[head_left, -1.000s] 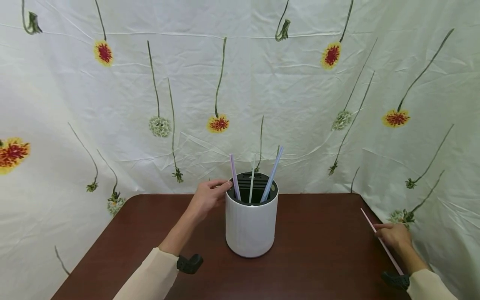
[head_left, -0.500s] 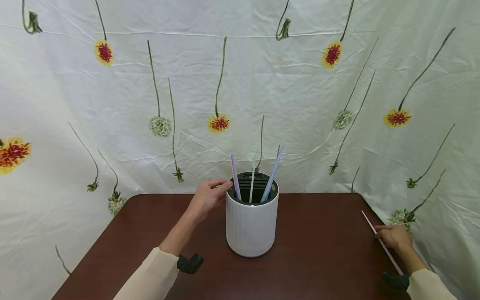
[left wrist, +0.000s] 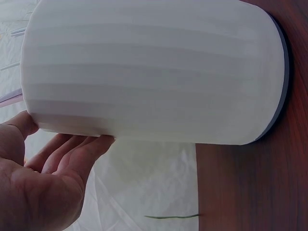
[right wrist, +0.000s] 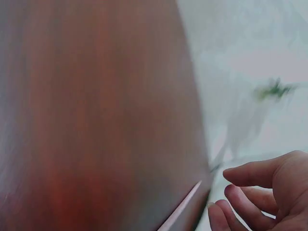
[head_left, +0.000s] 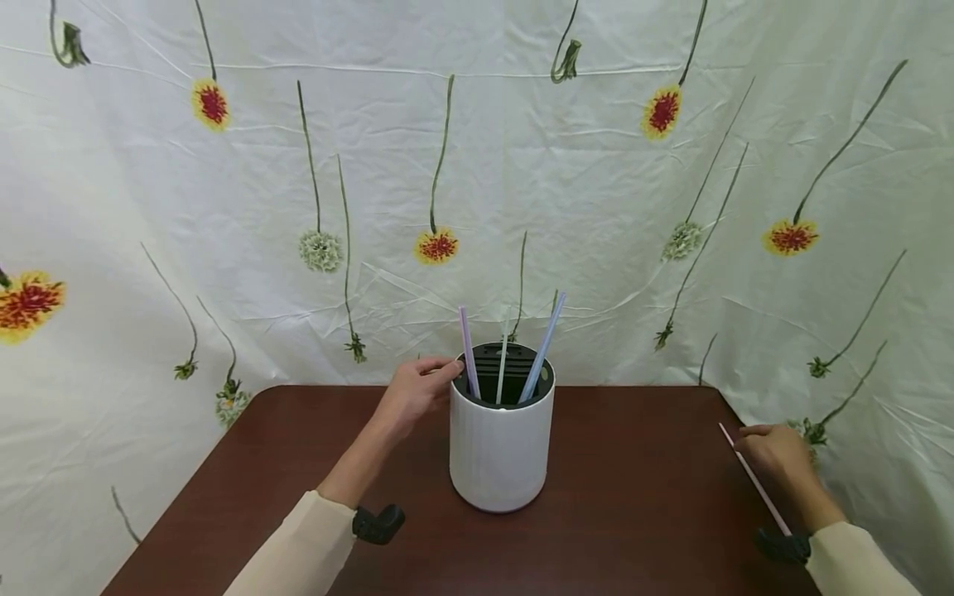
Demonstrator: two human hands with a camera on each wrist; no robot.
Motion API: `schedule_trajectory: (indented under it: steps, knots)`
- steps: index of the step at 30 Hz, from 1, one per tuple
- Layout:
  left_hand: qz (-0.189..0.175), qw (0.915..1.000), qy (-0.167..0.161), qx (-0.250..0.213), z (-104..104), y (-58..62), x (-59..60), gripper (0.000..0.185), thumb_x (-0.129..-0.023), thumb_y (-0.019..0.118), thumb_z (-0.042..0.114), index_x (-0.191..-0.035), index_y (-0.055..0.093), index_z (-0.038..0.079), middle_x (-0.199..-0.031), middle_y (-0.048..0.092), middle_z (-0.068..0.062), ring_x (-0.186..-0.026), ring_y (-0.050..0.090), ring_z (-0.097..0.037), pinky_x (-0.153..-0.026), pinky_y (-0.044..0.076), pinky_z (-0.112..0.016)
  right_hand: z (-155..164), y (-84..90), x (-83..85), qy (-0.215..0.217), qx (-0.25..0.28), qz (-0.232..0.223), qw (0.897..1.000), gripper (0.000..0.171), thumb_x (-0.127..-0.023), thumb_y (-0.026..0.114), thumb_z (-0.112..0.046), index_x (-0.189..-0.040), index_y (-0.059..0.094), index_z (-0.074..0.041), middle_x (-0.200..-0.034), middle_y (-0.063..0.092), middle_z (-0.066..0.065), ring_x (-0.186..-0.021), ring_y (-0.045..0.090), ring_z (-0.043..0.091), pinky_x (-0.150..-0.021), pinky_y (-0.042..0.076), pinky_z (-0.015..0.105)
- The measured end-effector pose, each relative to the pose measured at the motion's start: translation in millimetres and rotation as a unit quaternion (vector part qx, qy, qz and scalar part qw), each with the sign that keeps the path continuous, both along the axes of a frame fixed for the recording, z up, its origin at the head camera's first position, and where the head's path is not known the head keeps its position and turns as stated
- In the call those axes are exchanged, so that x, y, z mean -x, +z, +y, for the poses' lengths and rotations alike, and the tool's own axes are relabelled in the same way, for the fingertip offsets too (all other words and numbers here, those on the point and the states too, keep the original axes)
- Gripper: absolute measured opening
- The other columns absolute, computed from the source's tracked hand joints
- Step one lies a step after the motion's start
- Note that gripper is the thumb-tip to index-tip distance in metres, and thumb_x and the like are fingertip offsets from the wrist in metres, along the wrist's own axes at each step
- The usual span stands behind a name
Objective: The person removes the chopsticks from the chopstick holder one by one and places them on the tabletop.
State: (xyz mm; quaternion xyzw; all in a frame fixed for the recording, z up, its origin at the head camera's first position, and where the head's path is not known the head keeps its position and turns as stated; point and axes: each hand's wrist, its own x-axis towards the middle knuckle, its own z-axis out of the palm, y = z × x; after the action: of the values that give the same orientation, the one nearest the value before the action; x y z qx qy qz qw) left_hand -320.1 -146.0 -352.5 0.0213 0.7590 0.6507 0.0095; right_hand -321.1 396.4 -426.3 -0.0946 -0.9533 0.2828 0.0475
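Note:
A white cylindrical holder [head_left: 499, 459] with a black slotted top stands upright on the table. Purple [head_left: 469, 352], pale green [head_left: 503, 360] and blue [head_left: 542, 348] drinking straws lean in it. My left hand [head_left: 417, 393] grips the holder at its upper left rim; in the left wrist view its thumb [left wrist: 26, 122] is at the rim and the other fingers lie against the outer wall. A pink straw [head_left: 756, 480] lies along the table's right edge. My right hand [right wrist: 284, 192] hovers beside it, fingers loosely bent and apart from the straw, holding nothing.
The dark brown wooden table [head_left: 633, 497] ends at the right close beside the pink straw. A white flower-printed cloth [head_left: 581, 182] hangs behind the table and along both sides. Dark camera mounts [head_left: 378, 524] sit on both wrists.
My right hand has let go of the pink straw and drawn slightly up and away. The straw's near end has shifted a little left. My left hand and the holder stay put.

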Motion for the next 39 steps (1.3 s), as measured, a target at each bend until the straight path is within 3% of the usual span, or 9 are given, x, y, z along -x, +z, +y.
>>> schedule_trajectory:
  steps: [6,9,16,21,28,32,39]
  knots:
    - [-0.003,1.0,-0.003,0.002,0,0.7,0.6,0.045,-0.098,0.069,0.034,-0.134,0.066,0.007,-0.142,0.06,-0.016,-0.126,0.063,-0.034,-0.106,0.048,-0.055,-52,42.9,6.1,0.015,0.116,0.025,0.993,0.042,-0.093,0.067,-0.022,-0.123,0.066,0.008,-0.097,0.076,0.02,-0.076,0.073,0.022,-0.063,0.058,0.035]
    - [-0.005,1.0,-0.004,0.002,0,0.7,0.5,0.044,-0.098,0.068,0.033,-0.134,0.066,0.007,-0.141,0.061,-0.015,-0.126,0.063,-0.034,-0.107,0.048,-0.055,-83,63.3,6.8,0.053,0.167,0.038,0.984,0.043,-0.094,0.069,-0.019,-0.125,0.064,0.01,-0.103,0.076,0.02,-0.076,0.074,0.014,-0.067,0.061,0.031]
    - [-0.003,1.0,-0.008,0.002,-1,0.9,0.1,0.044,-0.099,0.068,0.033,-0.133,0.066,0.007,-0.143,0.059,-0.014,-0.127,0.062,-0.033,-0.108,0.047,-0.056,-155,103.0,6.6,0.118,0.236,0.039,0.964,0.045,-0.097,0.068,-0.023,-0.132,0.062,0.004,-0.125,0.068,0.025,-0.09,0.075,0.015,-0.081,0.061,0.029]
    - [-0.001,1.0,-0.009,0.003,-1,0.5,0.0,0.043,-0.099,0.068,0.033,-0.133,0.067,0.007,-0.143,0.059,-0.014,-0.128,0.061,-0.033,-0.108,0.047,-0.055,-199,124.3,2.9,0.175,0.27,0.056,0.945,0.042,-0.097,0.068,-0.021,-0.131,0.064,0.003,-0.126,0.068,0.025,-0.093,0.074,0.015,-0.091,0.059,0.038]
    - [0.001,0.9999,-0.005,0.01,-2,0.8,0.0,0.045,-0.098,0.068,0.035,-0.133,0.066,0.007,-0.143,0.059,-0.015,-0.128,0.061,-0.033,-0.107,0.048,-0.055,-246,135.5,-1.1,0.238,0.33,0.054,0.912,0.037,-0.096,0.067,-0.011,-0.13,0.064,0.003,-0.114,0.074,0.02,-0.091,0.074,0.019,-0.092,0.06,0.039]
    - [0.003,0.9999,-0.003,0.015,-2,0.7,0.0,0.044,-0.099,0.068,0.035,-0.132,0.067,0.007,-0.14,0.061,-0.015,-0.126,0.063,-0.032,-0.105,0.05,-0.054,-259,131.7,-2.1,0.244,0.345,0.046,0.905,0.035,-0.094,0.069,-0.008,-0.127,0.065,0.004,-0.108,0.076,0.016,-0.09,0.074,0.022,-0.091,0.06,0.041]
    - [0.003,0.9999,-0.001,0.016,-1,0.3,0.3,0.044,-0.098,0.068,0.036,-0.132,0.068,0.007,-0.14,0.061,-0.015,-0.127,0.062,-0.032,-0.107,0.047,-0.055,-264,121.2,-1.4,0.254,0.355,0.043,0.899,0.03,-0.092,0.07,-0.004,-0.119,0.065,0.008,-0.098,0.076,0.009,-0.088,0.071,0.013,-0.091,0.059,0.036]
